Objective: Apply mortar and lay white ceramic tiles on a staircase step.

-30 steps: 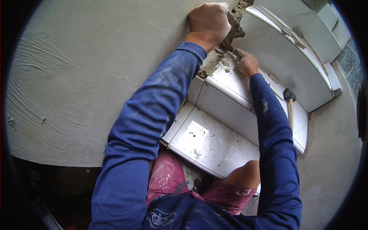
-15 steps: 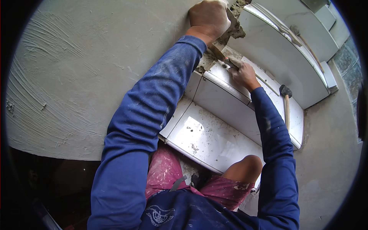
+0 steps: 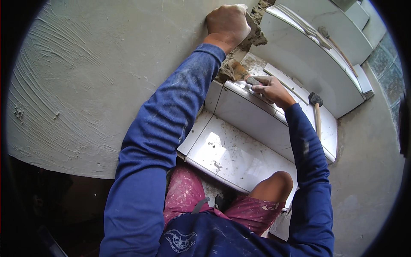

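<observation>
My left hand [image 3: 229,25] is clenched against the plastered wall at the top of the stair. A flat-edged piece with rough wet mortar [image 3: 257,34] shows at its right side; what the fist grips is mostly hidden. In my right hand [image 3: 276,91] is a trowel [image 3: 239,71], pinched by its handle near the blade. The rusty-brown blade points up and left, touching the mortar [image 3: 226,72] in the gap between the wall and the white tiled step [image 3: 250,91].
A black-headed mallet [image 3: 315,99] and a narrow tile strip [image 3: 286,82] lie on that step. Another hammer [image 3: 323,32] rests on the tread above. Crumbs of mortar dot the lower tread [image 3: 239,154]. Plastered wall [image 3: 85,94] bounds the left, with a dark opening [image 3: 72,205] below its edge.
My right hand has shifted slightly down, bringing the trowel blade lower and left against the mortar by the step corner. My left fist has moved a little left and down.
</observation>
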A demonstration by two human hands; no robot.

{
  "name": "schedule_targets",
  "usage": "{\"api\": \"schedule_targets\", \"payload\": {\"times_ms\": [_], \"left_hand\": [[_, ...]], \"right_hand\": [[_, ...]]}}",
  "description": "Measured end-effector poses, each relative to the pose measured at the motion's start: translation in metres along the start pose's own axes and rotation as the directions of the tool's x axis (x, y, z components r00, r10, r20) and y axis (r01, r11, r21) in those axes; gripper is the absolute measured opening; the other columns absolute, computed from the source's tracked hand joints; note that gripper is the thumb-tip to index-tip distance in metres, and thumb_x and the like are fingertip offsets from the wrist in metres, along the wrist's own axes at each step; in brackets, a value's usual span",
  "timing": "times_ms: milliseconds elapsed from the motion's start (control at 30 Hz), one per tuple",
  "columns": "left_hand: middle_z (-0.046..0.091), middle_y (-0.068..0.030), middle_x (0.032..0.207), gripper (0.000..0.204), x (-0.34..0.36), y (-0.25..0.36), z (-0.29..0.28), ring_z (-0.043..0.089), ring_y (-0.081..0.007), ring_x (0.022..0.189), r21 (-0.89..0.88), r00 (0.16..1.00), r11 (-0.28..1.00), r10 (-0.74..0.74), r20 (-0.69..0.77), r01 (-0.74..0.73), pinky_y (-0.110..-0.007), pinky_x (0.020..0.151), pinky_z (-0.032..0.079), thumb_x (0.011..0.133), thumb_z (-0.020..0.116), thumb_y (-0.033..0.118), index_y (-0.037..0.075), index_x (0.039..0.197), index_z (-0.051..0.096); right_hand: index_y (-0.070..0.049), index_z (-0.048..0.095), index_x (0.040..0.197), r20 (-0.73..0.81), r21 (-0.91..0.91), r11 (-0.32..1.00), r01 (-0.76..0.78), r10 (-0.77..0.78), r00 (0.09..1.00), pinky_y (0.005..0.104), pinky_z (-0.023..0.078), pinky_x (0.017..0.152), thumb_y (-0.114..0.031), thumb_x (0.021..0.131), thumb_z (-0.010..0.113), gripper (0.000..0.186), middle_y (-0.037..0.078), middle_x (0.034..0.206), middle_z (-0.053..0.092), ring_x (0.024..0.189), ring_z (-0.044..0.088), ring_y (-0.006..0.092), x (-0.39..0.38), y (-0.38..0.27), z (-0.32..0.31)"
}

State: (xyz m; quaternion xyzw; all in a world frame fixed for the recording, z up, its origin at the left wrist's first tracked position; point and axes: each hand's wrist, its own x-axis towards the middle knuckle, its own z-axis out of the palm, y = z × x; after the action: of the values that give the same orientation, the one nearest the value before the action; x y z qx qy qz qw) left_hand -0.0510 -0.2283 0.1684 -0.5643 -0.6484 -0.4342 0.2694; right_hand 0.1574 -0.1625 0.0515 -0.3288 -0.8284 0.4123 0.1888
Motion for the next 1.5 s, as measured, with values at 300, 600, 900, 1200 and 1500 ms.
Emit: {"api": "schedule_targets", "payload": {"times_ms": [300,600,900,1200,1500], "left_hand": [[0.07,-0.0113,0.1,0.025,-0.008,0.001,-0.001,0.068,-0.03,0.09,-0.056,1.0,0.998,-0.013,-0.014,0.012,-0.038,0.081,0.055,0.082,0.061,0.017,0.015,0.105,0.072],[0.07,-0.0095,0.099,0.023,-0.004,-0.004,0.006,0.069,-0.0291,0.088,-0.016,0.998,1.0,0.011,-0.058,-0.012,-0.036,0.08,0.055,0.084,0.062,0.019,0.014,0.103,0.073],[0.071,-0.0101,0.098,0.023,-0.013,0.0,-0.002,0.069,-0.0287,0.089,-0.086,0.999,0.996,0.008,-0.043,-0.012,-0.035,0.082,0.055,0.083,0.063,0.019,0.013,0.103,0.073],[0.071,-0.0143,0.099,0.026,-0.009,-0.008,-0.021,0.071,-0.0263,0.09,-0.101,0.999,0.995,0.025,-0.021,-0.027,-0.032,0.084,0.054,0.082,0.065,0.014,0.006,0.105,0.072],[0.072,-0.0176,0.098,0.022,-0.003,0.012,-0.022,0.071,-0.0229,0.09,-0.171,0.996,0.985,0.051,0.075,-0.038,-0.029,0.082,0.054,0.082,0.065,0.006,-0.004,0.102,0.069]], "right_hand": [[-0.009,0.057,0.09,0.138,0.704,0.686,-0.182,0.12,0.983,0.0204,0.026,0.035,-0.024,0.093,0.062,0.016,0.0,0.073,0.055,0.043,0.038,0.0033,-0.064,0.006,-0.028],[-0.002,0.048,0.127,-0.242,0.88,0.45,0.152,0.149,0.959,0.0185,0.029,0.035,-0.026,0.098,0.053,0.038,0.005,0.081,0.055,0.042,0.04,0.0043,-0.167,-0.004,0.003],[-0.001,0.042,0.134,-0.295,0.916,0.339,0.213,0.212,0.932,0.0193,0.031,0.037,-0.024,0.099,0.052,0.043,0.006,0.083,0.057,0.043,0.042,0.0059,-0.2,0.014,0.047],[0.0,0.039,0.138,-0.283,0.942,0.25,0.224,0.234,0.93,0.0194,0.032,0.038,-0.024,0.1,0.051,0.046,0.006,0.084,0.057,0.043,0.042,0.0061,-0.202,0.014,0.053],[0.0,0.04,0.137,-0.119,0.987,0.136,0.087,0.252,0.96,0.0204,0.033,0.041,-0.027,0.099,0.052,0.048,0.006,0.083,0.056,0.045,0.042,0.0073,-0.204,0.015,0.057]]}}
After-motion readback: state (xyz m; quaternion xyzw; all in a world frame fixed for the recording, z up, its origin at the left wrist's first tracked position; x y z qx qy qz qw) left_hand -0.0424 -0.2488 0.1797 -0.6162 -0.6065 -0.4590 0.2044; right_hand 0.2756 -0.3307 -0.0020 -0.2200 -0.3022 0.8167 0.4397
